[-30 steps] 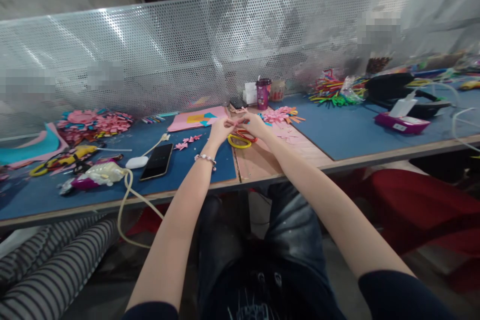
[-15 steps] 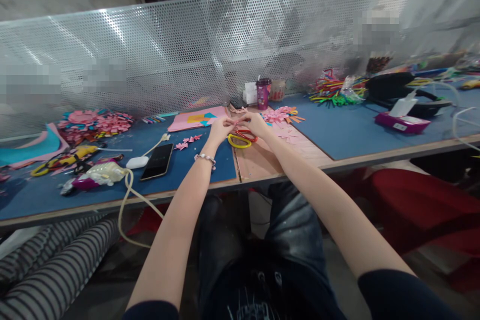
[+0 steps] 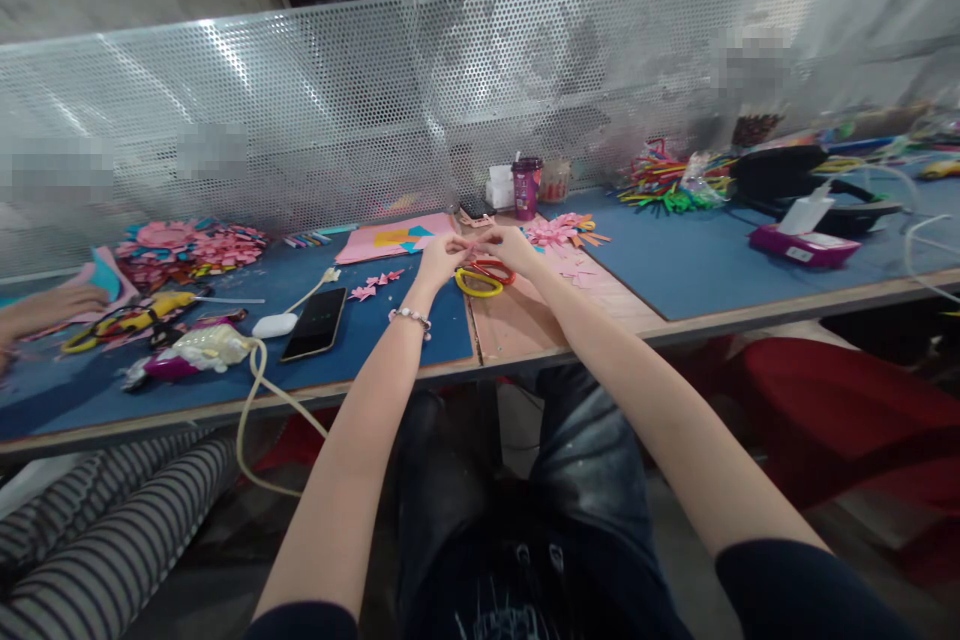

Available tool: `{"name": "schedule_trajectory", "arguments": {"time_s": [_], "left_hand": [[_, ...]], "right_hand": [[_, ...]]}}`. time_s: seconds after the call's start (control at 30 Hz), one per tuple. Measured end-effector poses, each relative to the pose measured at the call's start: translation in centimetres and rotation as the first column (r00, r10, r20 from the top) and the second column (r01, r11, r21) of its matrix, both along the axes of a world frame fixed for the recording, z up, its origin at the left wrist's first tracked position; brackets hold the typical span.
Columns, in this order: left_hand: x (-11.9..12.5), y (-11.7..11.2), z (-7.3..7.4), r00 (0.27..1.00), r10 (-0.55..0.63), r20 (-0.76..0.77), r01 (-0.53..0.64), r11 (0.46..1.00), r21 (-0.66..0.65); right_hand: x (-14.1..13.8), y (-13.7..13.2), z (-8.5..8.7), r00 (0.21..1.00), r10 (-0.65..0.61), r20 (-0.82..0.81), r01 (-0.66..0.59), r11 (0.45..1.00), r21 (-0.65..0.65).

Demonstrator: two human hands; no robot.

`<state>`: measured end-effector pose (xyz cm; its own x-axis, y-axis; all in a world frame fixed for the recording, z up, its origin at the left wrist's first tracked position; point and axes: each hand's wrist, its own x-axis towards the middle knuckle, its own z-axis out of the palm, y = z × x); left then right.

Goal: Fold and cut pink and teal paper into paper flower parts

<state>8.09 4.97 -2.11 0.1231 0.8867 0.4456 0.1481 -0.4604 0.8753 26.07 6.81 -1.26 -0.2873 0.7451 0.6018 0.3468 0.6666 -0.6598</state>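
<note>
My left hand (image 3: 439,260), with a beaded bracelet on the wrist, meets my right hand (image 3: 513,248) above the worktable. The fingertips of both are pinched together on a small piece of pink paper (image 3: 474,246), mostly hidden by the fingers. Just under them lie scissors (image 3: 482,294) with one yellow and one red handle loop. Left of my hands are pink paper sheets (image 3: 361,242) with yellow and blue pieces on top, and several small pink cut-outs (image 3: 364,291). A cluster of pink paper strips (image 3: 553,230) sits beyond my right hand.
A phone (image 3: 315,323), a white earphone case (image 3: 275,325) and a cable lie at left. Another person's hand (image 3: 64,305) rests near a paper pile (image 3: 187,245). A purple cup (image 3: 527,188) stands behind. Pipe cleaners (image 3: 667,185) and a tissue pack (image 3: 804,245) are at right.
Another person's hand has come in from the left edge, over the blue and pink paper there. My own hands stay almost in place, fingertips still together.
</note>
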Motion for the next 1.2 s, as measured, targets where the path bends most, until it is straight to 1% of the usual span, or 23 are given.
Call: {"name": "schedule_trajectory", "arguments": {"time_s": [0.3, 0.5, 0.7, 0.9, 0.97, 1.1, 1.2], "left_hand": [[-0.06, 0.3, -0.16, 1.0, -0.008, -0.011, 0.008, 1.0, -0.009], [-0.19, 0.47, -0.3, 0.997, -0.013, -0.08, 0.017, 0.999, 0.045], [-0.23, 0.63, -0.42, 0.995, 0.006, -0.103, -0.001, 0.999, 0.048], [-0.17, 0.74, -0.73, 0.986, 0.012, -0.164, -0.008, 1.0, 0.025], [-0.12, 0.62, -0.75, 0.978, 0.019, -0.207, -0.011, 0.999, 0.042], [-0.05, 0.5, -0.79, 0.944, 0.091, -0.316, -0.052, 0.99, 0.131], [-0.1, 0.68, -0.8, 0.946, 0.102, -0.308, -0.063, 0.989, 0.133]], "right_hand": [[0.27, 0.23, -0.29, 0.999, 0.053, -0.008, -0.053, 0.998, 0.026], [0.37, 0.26, -0.16, 0.999, 0.043, -0.016, -0.042, 0.999, 0.033], [0.19, -0.01, -0.19, 0.995, 0.084, -0.06, -0.085, 0.996, -0.018], [0.2, 0.15, -0.25, 0.998, 0.053, 0.014, -0.053, 0.999, 0.007], [0.35, 0.05, -0.16, 0.998, 0.061, 0.03, -0.062, 0.998, 0.015], [0.55, -0.14, -0.07, 0.993, 0.059, 0.099, -0.059, 0.998, -0.005], [0.31, -0.03, -0.23, 0.992, 0.052, 0.114, -0.051, 0.999, -0.009]]}}
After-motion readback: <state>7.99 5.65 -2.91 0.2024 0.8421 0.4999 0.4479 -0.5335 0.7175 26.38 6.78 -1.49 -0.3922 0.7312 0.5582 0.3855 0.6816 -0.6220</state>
